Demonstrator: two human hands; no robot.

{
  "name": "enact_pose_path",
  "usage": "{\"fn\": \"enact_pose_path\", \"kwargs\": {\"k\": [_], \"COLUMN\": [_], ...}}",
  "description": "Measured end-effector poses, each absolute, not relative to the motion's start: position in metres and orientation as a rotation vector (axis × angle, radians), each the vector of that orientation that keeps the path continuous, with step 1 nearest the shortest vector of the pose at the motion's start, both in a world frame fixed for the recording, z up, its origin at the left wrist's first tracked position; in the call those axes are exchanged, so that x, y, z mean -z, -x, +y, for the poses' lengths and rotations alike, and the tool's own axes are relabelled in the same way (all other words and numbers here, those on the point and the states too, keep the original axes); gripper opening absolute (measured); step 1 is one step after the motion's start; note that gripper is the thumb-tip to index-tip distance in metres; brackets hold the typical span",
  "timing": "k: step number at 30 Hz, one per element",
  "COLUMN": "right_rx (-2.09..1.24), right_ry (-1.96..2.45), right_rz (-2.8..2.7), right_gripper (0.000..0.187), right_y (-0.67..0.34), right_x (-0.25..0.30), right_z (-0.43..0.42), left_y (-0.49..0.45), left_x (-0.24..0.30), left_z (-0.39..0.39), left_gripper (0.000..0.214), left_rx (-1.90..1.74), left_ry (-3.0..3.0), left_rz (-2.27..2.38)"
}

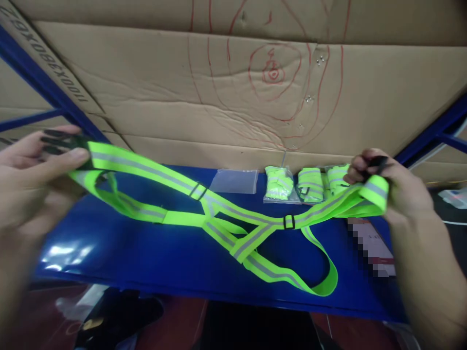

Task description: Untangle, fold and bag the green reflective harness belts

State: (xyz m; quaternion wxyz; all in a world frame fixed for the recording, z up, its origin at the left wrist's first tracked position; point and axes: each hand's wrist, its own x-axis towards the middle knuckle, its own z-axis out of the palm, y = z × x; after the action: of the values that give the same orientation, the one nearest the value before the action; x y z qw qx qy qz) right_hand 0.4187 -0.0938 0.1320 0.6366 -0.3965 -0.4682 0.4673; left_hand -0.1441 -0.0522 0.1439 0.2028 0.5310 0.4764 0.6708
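Observation:
A neon yellow-green strap harness (233, 221) with grey reflective stripes and black slider buckles hangs stretched between my two hands above a glossy blue table (153, 257). My left hand (34, 180) pinches its left end, thumb on the strap, beside a black buckle (62, 141). At the other end my right hand (394, 187) is closed round the folded strap and a black clip. Loops of the harness droop onto the table in the middle and toward the front edge.
Along the back of the table lie an empty clear plastic bag (235, 181) and three folded neon harnesses (306, 183), one in a bag. A brown cardboard wall (255, 97) with red pen scrawls stands behind. Blue shelf beams flank both sides. Dark clutter lies below the table.

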Motion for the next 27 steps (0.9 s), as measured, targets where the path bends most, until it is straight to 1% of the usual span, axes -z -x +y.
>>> {"fn": "enact_pose_path", "kwargs": {"k": [2, 3, 4, 7, 10, 12, 16, 18, 21, 23, 24, 25, 27], "right_rx": [-1.05, -1.022, -0.986, -0.942, -0.915, -0.886, -0.916, -0.876, -0.802, -0.697, -0.606, -0.502, -0.313], "right_ry": [0.948, 0.986, 1.01, 0.944, 0.795, 0.754, 0.768, 0.771, 0.774, 0.79, 0.808, 0.833, 0.886], "right_rz": [-1.266, -1.386, -1.515, -1.839, -1.972, -1.953, -1.807, -1.763, -1.772, -1.803, -1.806, -1.798, -1.778], "right_gripper": [0.028, 0.032, 0.038, 0.058, 0.068, 0.074, 0.096, 0.095, 0.085, 0.084, 0.082, 0.077, 0.059], "right_y": [-0.394, -0.381, -0.368, -0.331, -0.304, -0.297, -0.296, -0.296, -0.294, -0.292, -0.29, -0.287, -0.279], "right_x": [-0.138, -0.142, -0.146, -0.154, -0.153, -0.147, -0.137, -0.136, -0.137, -0.136, -0.134, -0.133, -0.129], "right_z": [-0.096, -0.096, -0.095, -0.091, -0.084, -0.08, -0.075, -0.075, -0.075, -0.075, -0.075, -0.077, -0.081], "left_y": [0.095, 0.068, 0.041, -0.033, -0.079, -0.091, -0.092, -0.091, -0.092, -0.093, -0.092, -0.092, -0.09], "left_x": [-0.152, -0.154, -0.157, -0.158, -0.156, -0.155, -0.152, -0.151, -0.153, -0.156, -0.158, -0.161, -0.166], "left_z": [-0.057, -0.061, -0.065, -0.077, -0.085, -0.086, -0.083, -0.083, -0.087, -0.09, -0.091, -0.091, -0.09], "left_gripper": [0.086, 0.091, 0.092, 0.07, 0.056, 0.052, 0.048, 0.044, 0.028, 0.019, 0.017, 0.018, 0.019], "left_rx": [-1.872, -1.827, -1.82, -1.666, -1.468, -1.4, -1.293, -1.236, -1.218, -1.253, -1.294, -1.351, -1.503], "left_ry": [-1.38, -1.4, -1.45, -1.753, -1.963, -2.003, -1.963, -1.969, -2.062, -2.122, -2.14, -2.152, -2.171], "left_rz": [1.22, 1.17, 1.108, 0.996, 0.897, 0.876, 0.898, 0.912, 0.947, 0.985, 1.017, 1.061, 1.182]}}
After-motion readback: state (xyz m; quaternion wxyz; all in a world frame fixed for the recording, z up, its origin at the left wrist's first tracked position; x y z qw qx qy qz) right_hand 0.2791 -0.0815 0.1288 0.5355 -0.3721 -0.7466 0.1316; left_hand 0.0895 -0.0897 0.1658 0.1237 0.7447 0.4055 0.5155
